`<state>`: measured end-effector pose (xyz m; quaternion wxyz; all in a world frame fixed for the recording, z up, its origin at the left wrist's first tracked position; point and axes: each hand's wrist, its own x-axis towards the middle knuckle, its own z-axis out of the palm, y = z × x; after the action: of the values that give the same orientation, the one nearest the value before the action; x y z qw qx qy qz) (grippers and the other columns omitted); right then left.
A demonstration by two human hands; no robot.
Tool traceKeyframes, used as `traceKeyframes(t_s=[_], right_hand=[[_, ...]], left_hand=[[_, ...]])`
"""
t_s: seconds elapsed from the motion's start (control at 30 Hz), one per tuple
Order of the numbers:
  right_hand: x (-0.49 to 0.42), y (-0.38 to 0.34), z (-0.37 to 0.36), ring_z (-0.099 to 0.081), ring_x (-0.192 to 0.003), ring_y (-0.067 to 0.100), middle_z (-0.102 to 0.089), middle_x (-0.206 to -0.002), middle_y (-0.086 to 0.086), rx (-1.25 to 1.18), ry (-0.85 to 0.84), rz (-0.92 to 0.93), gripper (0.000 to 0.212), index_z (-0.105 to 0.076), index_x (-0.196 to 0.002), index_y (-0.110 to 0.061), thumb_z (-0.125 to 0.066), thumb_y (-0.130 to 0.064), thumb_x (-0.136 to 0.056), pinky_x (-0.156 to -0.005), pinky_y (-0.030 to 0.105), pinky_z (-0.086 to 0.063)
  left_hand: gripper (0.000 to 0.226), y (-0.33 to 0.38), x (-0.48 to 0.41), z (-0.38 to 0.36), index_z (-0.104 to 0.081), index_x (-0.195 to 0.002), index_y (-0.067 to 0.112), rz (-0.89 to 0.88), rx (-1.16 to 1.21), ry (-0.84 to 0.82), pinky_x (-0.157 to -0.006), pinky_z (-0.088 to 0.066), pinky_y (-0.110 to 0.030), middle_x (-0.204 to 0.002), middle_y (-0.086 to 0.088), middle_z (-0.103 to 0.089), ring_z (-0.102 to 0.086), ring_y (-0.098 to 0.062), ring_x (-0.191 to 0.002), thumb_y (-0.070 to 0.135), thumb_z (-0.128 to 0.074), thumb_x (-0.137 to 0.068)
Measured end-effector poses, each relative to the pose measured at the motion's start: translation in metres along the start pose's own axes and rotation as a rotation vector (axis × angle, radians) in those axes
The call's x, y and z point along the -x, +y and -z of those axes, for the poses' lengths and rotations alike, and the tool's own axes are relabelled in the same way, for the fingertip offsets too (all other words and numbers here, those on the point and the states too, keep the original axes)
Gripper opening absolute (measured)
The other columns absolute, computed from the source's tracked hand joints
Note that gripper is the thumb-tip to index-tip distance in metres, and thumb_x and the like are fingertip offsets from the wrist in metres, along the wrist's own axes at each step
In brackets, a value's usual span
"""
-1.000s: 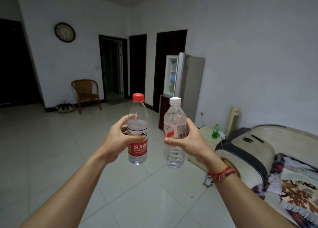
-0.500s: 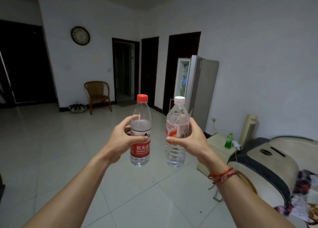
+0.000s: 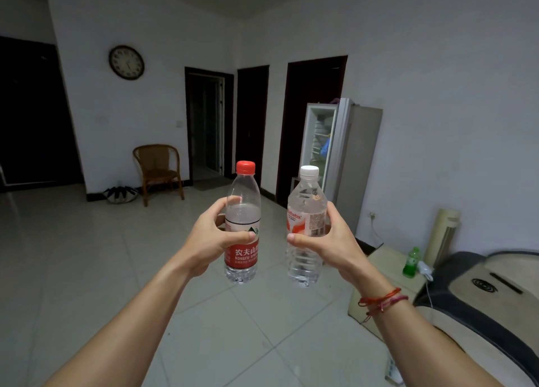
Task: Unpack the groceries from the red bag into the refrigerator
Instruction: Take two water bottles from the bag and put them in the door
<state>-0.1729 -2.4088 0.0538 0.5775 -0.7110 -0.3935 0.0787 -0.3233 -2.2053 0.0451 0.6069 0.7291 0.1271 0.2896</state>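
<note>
We hold two bottles upright and just apart: our left hand (image 3: 210,238) wraps its fingers around the red-cap bottle (image 3: 242,226), our right hand (image 3: 329,246) grips the white-cap bottle (image 3: 306,226). The fridge (image 3: 341,159) stands open by the far wall, across bare tiled floor (image 3: 87,270). To our right sit a low cabinet (image 3: 385,273) with one green bottle (image 3: 410,262), and a sofa (image 3: 481,293). One wicker chair (image 3: 157,167) and one clock (image 3: 126,62) sit at the far wall.

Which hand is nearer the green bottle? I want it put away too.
Right. The right hand is up and left of the green bottle; the left hand is farther left.
</note>
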Motion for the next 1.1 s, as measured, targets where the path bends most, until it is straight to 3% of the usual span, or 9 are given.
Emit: traceKeyframes(t_s=[0.13, 0.3, 0.5, 0.73, 0.87, 1.0, 1.1], right_hand=[[-0.051, 0.017, -0.012, -0.071, -0.093, 0.002, -0.074, -0.106, -0.010, -0.010, 0.017, -0.019, 0.069, -0.053, -0.118, -0.041, -0.095, -0.025, -0.066, -0.086, 0.029, -0.055], [-0.113, 0.041, -0.025, -0.072, -0.092, 0.003, -0.075, -0.102, -0.013, -0.008, 0.034, -0.027, 0.068, -0.053, -0.114, -0.044, -0.095, -0.023, -0.065, -0.087, 0.030, -0.055], [-0.201, 0.086, -0.035, -0.073, -0.094, 0.007, -0.074, -0.104, -0.009, 0.002, 0.036, -0.044, 0.066, -0.055, -0.117, -0.037, -0.095, -0.024, -0.066, -0.090, 0.035, -0.057], [-0.327, 0.139, -0.027, -0.071, -0.093, 0.003, -0.073, -0.104, -0.010, -0.003, 0.013, -0.048, 0.065, -0.052, -0.111, -0.044, -0.094, -0.026, -0.066, -0.083, 0.027, -0.054], [-0.397, 0.157, -0.019, -0.070, -0.090, -0.001, -0.071, -0.102, -0.012, 0.003, 0.002, -0.046, 0.064, -0.050, -0.105, -0.049, -0.094, -0.025, -0.065, -0.075, 0.020, -0.050], [-0.454, 0.181, -0.015, -0.071, -0.093, 0.004, -0.073, -0.101, -0.016, 0.018, 0.008, -0.060, 0.067, -0.051, -0.103, -0.054, -0.095, -0.028, -0.060, -0.085, 0.032, -0.056], [-0.492, 0.200, -0.017, -0.071, -0.092, 0.006, -0.073, -0.100, -0.013, 0.030, 0.009, -0.069, 0.065, -0.051, -0.103, -0.050, -0.095, -0.026, -0.061, -0.086, 0.033, -0.056]], left_hand=[[0.080, -0.017, -0.053, 0.014, -0.056, -0.126, 0.040, 0.007, -0.009, -0.001, -0.089, -0.056, -0.046, -0.118, -0.003, -0.067, -0.065, -0.024, -0.108, 0.020, -0.089, -0.056], [0.073, -0.038, -0.113, 0.020, -0.055, -0.130, 0.033, 0.009, 0.000, -0.012, -0.078, -0.055, -0.035, -0.113, 0.002, -0.067, -0.066, -0.019, -0.102, 0.003, -0.085, -0.070], [0.074, -0.073, -0.197, 0.029, -0.055, -0.131, 0.030, 0.024, 0.011, 0.006, -0.074, -0.053, -0.032, -0.115, 0.001, -0.067, -0.066, -0.018, -0.102, 0.002, -0.084, -0.070], [0.075, -0.113, -0.330, 0.023, -0.055, -0.130, 0.033, 0.030, -0.012, 0.056, -0.084, -0.053, -0.041, -0.119, 0.000, -0.066, -0.063, -0.021, -0.108, 0.004, -0.086, -0.068], [0.074, -0.125, -0.399, 0.015, -0.056, -0.130, 0.029, 0.019, -0.031, 0.048, -0.079, -0.053, -0.034, -0.113, 0.007, -0.067, -0.063, -0.013, -0.104, 0.002, -0.085, -0.068], [0.073, -0.138, -0.461, 0.014, -0.058, -0.126, 0.032, 0.022, -0.015, 0.053, -0.083, -0.055, -0.036, -0.110, 0.007, -0.070, -0.067, -0.013, -0.103, -0.001, -0.085, -0.067], [0.073, -0.152, -0.504, 0.016, -0.058, -0.126, 0.033, 0.023, -0.013, 0.047, -0.087, -0.055, -0.040, -0.114, 0.005, -0.070, -0.066, -0.017, -0.106, 0.002, -0.087, -0.066]])
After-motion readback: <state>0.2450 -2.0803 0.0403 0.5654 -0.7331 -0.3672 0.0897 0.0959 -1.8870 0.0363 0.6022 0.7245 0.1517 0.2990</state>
